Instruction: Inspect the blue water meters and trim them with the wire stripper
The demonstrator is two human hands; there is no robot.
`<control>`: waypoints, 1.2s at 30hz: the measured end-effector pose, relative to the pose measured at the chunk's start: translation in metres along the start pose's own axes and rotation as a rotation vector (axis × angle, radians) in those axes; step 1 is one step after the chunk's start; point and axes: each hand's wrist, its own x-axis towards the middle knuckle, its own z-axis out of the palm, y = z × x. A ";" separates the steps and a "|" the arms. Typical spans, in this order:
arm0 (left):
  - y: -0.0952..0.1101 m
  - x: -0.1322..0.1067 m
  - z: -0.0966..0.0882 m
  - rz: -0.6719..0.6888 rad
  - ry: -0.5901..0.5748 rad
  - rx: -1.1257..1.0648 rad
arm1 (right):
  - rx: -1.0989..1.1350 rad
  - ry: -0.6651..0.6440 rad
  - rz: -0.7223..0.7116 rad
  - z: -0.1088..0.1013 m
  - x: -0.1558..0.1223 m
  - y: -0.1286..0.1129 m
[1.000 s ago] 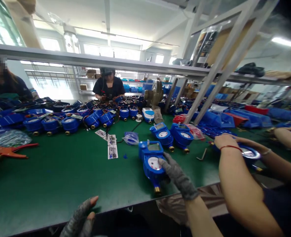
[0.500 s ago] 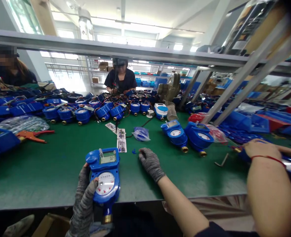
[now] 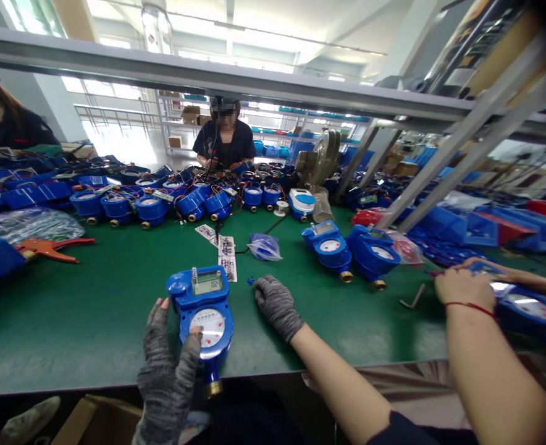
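A blue water meter (image 3: pixel 205 312) with a digital display and a round white dial lies at the front edge of the green table, its brass end over the edge. My left hand (image 3: pixel 168 358), in a grey fingerless glove, is open beside it. The thumb rests on the dial, while the fingers are spread just off the meter's left side. To the right, my gloved right hand (image 3: pixel 275 306) rests on the table with its fingers curled together, and whatever is in them is hidden. Tiny blue pieces (image 3: pixel 250 280) lie at its fingertips.
A co-worker's hands (image 3: pixel 470 287) handle another meter (image 3: pixel 527 306) at right, near a hex key (image 3: pixel 413 298). Two meters (image 3: pixel 331 247) stand behind. A plastic bag (image 3: pixel 264 246), printed labels (image 3: pixel 227 258) and an orange-handled tool (image 3: pixel 53 248) lie on the table (image 3: pixel 115 321).
The fingers of my left hand have loosened from the meter's side, and the meter sits slightly further right in view. My right hand stays curled by the blue pieces. The co-worker's hands moved left.
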 end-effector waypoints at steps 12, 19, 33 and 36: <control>-0.002 -0.009 0.014 0.686 -0.068 0.273 | 0.048 0.032 0.126 0.004 0.007 -0.001; -0.012 -0.010 0.016 0.704 -0.045 0.252 | 0.147 0.012 0.185 0.003 0.013 0.006; 0.014 -0.008 0.015 0.677 -0.038 0.275 | 0.659 0.006 -0.181 -0.065 -0.022 -0.077; 0.013 -0.009 0.016 0.667 -0.032 0.270 | 0.612 0.027 -0.186 -0.061 -0.022 -0.078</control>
